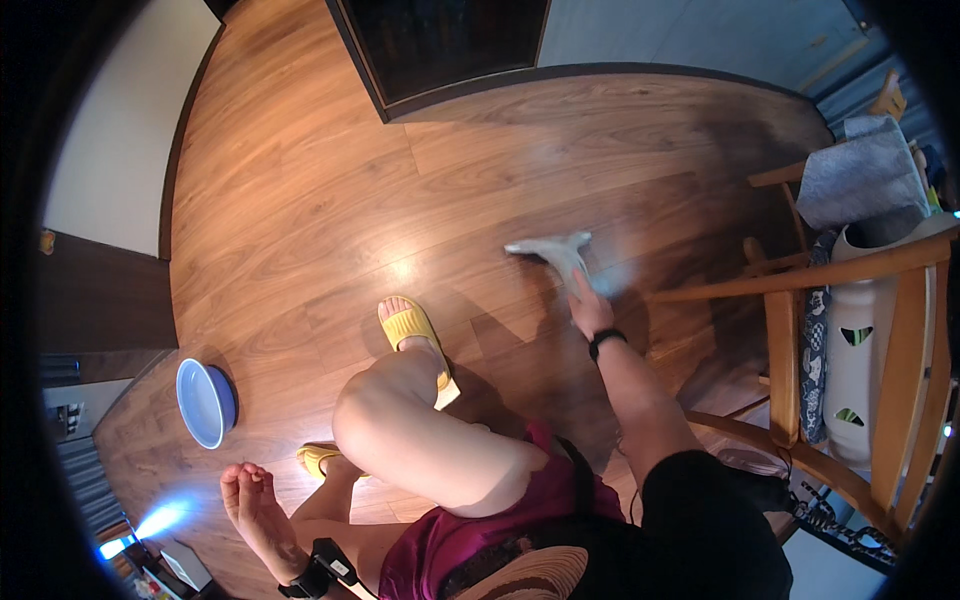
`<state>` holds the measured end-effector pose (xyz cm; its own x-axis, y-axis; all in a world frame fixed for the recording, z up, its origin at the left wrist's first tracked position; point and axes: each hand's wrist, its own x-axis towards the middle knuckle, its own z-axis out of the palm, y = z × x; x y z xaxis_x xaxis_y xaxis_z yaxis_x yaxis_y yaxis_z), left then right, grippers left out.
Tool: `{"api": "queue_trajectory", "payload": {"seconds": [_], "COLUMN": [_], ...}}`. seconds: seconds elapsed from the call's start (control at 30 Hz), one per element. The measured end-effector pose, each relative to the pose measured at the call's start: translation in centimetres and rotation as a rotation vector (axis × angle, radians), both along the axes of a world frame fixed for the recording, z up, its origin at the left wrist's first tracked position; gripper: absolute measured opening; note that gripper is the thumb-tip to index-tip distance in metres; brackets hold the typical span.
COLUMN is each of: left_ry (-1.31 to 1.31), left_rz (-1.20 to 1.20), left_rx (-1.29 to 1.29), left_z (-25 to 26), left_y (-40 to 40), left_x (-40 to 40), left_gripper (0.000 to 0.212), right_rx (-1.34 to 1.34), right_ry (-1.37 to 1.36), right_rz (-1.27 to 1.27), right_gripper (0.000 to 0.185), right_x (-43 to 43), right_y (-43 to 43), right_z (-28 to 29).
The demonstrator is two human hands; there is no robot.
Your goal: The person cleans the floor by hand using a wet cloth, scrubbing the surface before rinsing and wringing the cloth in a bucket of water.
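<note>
A pale grey cloth (559,255) lies spread on the wood-plank floor (315,202), blurred as if in motion. My right hand (590,304) grips its near end, with the arm stretched out and a black band on the wrist. On the other side, my left hand (259,510) is raised beside my bent knee, palm up. Its fingers are loosely curled and nothing is in them. Above that hand, a blue plastic basin (206,403) stands on the floor; whether it contains water is hard to tell. My feet wear yellow slippers (409,326).
A wooden armchair (784,367) with a patterned cushion (817,337) and a white plastic object (855,375) stands close on my right. A grey towel (862,172) drapes over its far arm. A dark-framed panel (450,45) juts out ahead; a white panel (120,135) borders the left.
</note>
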<state>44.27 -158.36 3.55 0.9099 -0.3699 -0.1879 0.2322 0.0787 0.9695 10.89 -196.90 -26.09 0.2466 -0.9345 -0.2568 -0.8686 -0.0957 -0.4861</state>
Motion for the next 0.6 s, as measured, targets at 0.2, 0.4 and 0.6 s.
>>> {"api": "queue_trajectory", "payload": {"seconds": [0.2,0.4,0.6], "left_ry": [-0.066,-0.038,0.015], "left_rz": [-0.164,-0.071,-0.034], "left_rx": [0.023,0.09,0.123], "left_z": [-0.1,-1.0,-2.3], "left_y": [-2.8,-0.8,0.8], "left_x": [0.3,1.4,0.5], "left_gripper": [0.011,0.007,0.006], "right_rx": [0.135,0.318,0.277], "right_ry": [0.019,0.143,0.081], "right_rz": [0.041,0.165,0.22], "right_gripper": [0.054,0.063,0.064], "right_x": [3.3,-9.7,-15.5], "right_y": [-1.8,14.0,19.4], "right_z": [1.6,1.9,0.4]}}
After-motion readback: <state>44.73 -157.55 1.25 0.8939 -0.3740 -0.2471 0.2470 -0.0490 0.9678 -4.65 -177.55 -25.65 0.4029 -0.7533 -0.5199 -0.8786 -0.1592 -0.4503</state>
